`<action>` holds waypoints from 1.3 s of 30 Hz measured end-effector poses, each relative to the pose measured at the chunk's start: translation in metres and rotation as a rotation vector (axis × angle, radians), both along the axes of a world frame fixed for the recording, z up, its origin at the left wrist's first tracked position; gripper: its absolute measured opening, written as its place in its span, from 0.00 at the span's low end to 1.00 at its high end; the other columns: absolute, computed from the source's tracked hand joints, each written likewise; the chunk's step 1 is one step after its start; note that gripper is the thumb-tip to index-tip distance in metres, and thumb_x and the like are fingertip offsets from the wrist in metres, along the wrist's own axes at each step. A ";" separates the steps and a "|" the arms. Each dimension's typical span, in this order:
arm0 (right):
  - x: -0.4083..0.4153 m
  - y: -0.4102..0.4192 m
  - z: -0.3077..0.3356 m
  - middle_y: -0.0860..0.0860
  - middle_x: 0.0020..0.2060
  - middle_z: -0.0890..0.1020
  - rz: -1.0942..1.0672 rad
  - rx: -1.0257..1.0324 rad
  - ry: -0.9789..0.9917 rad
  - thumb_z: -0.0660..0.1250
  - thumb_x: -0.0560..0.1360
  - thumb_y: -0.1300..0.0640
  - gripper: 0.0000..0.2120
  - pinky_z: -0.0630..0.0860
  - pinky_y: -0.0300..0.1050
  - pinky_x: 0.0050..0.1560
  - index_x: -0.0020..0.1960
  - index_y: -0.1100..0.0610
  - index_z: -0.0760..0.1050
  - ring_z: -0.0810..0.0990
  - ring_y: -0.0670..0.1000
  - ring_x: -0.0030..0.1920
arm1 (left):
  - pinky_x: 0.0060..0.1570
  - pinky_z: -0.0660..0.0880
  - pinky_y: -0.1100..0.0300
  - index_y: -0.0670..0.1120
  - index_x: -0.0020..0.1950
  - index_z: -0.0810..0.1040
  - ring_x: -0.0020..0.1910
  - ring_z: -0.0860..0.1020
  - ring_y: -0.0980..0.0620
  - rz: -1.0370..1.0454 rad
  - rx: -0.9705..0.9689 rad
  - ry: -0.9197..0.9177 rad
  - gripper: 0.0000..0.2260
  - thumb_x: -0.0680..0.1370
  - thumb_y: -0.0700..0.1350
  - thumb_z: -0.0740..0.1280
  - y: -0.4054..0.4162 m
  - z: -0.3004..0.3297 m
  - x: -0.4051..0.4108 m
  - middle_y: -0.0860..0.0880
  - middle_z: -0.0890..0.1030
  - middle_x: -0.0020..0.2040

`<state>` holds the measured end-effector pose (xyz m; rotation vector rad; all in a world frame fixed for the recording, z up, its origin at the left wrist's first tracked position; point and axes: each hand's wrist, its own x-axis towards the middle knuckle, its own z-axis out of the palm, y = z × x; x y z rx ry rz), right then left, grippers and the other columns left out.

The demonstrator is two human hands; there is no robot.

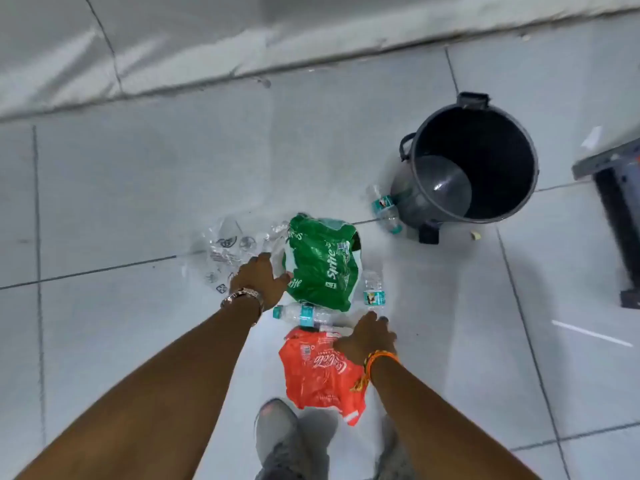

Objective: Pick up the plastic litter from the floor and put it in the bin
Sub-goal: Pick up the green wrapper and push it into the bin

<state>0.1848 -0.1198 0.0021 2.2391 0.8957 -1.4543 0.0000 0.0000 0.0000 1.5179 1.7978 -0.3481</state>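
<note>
Clear wrap lies far left on floor. My left hand sits btw it and green Sprite wrap, thumb touching green; grip unclear. Right hand at top edge of red Coke wrap, can't tell if grasping. Bin stands far right, bottle lying beside it.

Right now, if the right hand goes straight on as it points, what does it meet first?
Probably the small bottle beside the green wrapper, just ahead of the right hand; the hand's height is unclear.
</note>
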 end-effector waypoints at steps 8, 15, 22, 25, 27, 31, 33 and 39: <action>-0.017 0.019 -0.080 0.60 0.69 0.70 -0.288 0.421 -0.097 0.77 0.71 0.54 0.37 0.70 0.55 0.69 0.73 0.64 0.65 0.69 0.62 0.70 | 0.62 0.71 0.49 0.40 0.72 0.65 0.67 0.72 0.39 0.310 -0.156 -0.154 0.32 0.74 0.55 0.69 0.016 -0.083 0.034 0.39 0.71 0.70; -0.006 0.097 -0.130 0.63 0.69 0.72 -0.390 0.395 -0.074 0.76 0.73 0.50 0.39 0.73 0.55 0.66 0.74 0.65 0.60 0.74 0.66 0.67 | 0.62 0.75 0.43 0.42 0.71 0.62 0.61 0.77 0.36 0.564 -0.023 -0.245 0.28 0.75 0.45 0.69 0.026 -0.123 0.039 0.37 0.76 0.65; 0.034 0.101 -0.007 0.50 0.62 0.82 -0.466 0.738 0.145 0.71 0.76 0.59 0.26 0.78 0.51 0.63 0.73 0.51 0.70 0.82 0.53 0.59 | 0.37 0.82 0.54 0.61 0.50 0.79 0.33 0.79 0.58 0.597 0.421 -0.554 0.16 0.73 0.39 0.69 0.037 -0.009 0.039 0.58 0.84 0.46; 0.082 0.108 0.076 0.47 0.67 0.79 -0.418 1.068 0.153 0.68 0.73 0.71 0.30 0.71 0.41 0.68 0.73 0.55 0.72 0.76 0.43 0.65 | 0.36 0.80 0.60 0.61 0.41 0.80 0.34 0.79 0.59 0.541 0.533 -0.735 0.16 0.71 0.38 0.72 0.066 0.069 0.084 0.60 0.84 0.43; 0.126 0.126 0.116 0.51 0.60 0.82 -0.468 1.251 0.043 0.64 0.71 0.77 0.24 0.74 0.40 0.66 0.61 0.60 0.80 0.79 0.43 0.60 | 0.38 0.79 0.65 0.60 0.39 0.82 0.34 0.80 0.58 0.464 0.537 -0.785 0.14 0.69 0.39 0.74 0.095 0.112 0.136 0.53 0.86 0.44; 0.213 0.172 0.135 0.44 0.38 0.83 -0.880 1.373 -0.083 0.57 0.71 0.80 0.21 0.74 0.26 0.49 0.43 0.58 0.80 0.80 0.41 0.41 | 0.54 0.79 0.61 0.49 0.57 0.84 0.48 0.84 0.52 0.090 0.413 -0.734 0.13 0.73 0.41 0.71 0.149 0.137 0.238 0.47 0.86 0.55; 0.238 0.186 0.110 0.49 0.43 0.78 -0.848 1.256 -0.208 0.58 0.68 0.81 0.20 0.72 0.24 0.50 0.43 0.63 0.83 0.79 0.47 0.46 | 0.61 0.75 0.57 0.49 0.63 0.80 0.58 0.80 0.45 -0.067 0.353 -0.626 0.18 0.73 0.42 0.69 0.163 0.127 0.267 0.44 0.82 0.62; 0.228 0.219 0.015 0.62 0.65 0.76 -0.007 0.377 -0.049 0.63 0.77 0.61 0.19 0.72 0.53 0.65 0.67 0.63 0.73 0.75 0.64 0.65 | 0.64 0.73 0.49 0.45 0.66 0.77 0.64 0.70 0.39 -0.462 0.303 -0.273 0.22 0.71 0.40 0.69 0.148 0.062 0.288 0.40 0.73 0.64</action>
